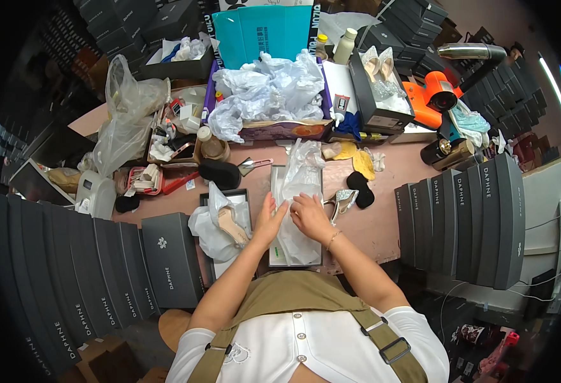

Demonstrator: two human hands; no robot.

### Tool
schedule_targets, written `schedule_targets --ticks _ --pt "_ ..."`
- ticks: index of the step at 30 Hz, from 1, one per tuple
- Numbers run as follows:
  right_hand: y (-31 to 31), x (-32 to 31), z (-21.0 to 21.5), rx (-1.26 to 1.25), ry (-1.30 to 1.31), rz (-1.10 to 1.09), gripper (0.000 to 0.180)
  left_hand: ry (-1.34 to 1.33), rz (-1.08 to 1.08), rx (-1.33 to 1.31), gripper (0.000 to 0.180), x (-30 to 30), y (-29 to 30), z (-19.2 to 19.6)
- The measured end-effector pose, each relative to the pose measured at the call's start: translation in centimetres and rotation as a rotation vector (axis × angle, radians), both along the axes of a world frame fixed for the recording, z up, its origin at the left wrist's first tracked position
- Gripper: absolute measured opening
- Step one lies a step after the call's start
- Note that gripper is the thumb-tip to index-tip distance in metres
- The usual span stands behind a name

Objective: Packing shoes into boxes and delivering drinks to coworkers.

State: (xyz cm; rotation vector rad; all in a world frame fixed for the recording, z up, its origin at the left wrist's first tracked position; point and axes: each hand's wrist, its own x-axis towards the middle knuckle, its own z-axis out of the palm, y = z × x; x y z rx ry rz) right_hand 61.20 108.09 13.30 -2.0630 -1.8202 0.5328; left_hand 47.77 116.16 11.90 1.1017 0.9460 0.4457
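Your olive apron straps (382, 341) over the white top sit closest to the lens, and both bare forearms run up from them to the pink worktable (382, 223). Your left hand (269, 220) lies flat, fingers stretched out and together, pressing the left side of the white tissue paper (296, 210) that fills the open shoe box (275, 255) straight in front of you. Your right hand (310, 216) rests on the same paper just beside it, fingers curled down and pinching into the sheet; a thin bracelet (333, 239) circles that wrist. The paper rises in a crumpled peak at the far end of the box. Just right of your right hand, touching the box edge, lies a glittery silver heeled shoe (342, 201). To your left a second open box (242, 195) holds a beige heeled shoe (231, 223) in loose wrapping. Closed dark grey shoe boxes (478, 217) stand in rows on both sides.
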Motion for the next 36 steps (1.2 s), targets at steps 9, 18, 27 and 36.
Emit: schedule_targets --ticks 9,18,27,36 --pt "3.3 -0.1 -2.3 -0.126 -0.153 -0.050 0.020 -0.026 0.057 0.252 0.056 -0.9 0.0 -0.6" --pt "0.0 -0.4 13.7 -0.507 1.159 0.358 0.026 0.311 -0.547 1.524 0.066 -9.4 4.6 18.1" --pt "-7.5 6.3 5.9 -0.492 1.233 -0.015 0.064 0.359 -0.748 0.527 0.022 -13.9 4.9 6.9" --pt "-11.1 -1.3 -1.0 -0.056 0.547 -0.444 0.029 0.457 -0.769 0.431 0.031 -15.4 4.0 5.2"
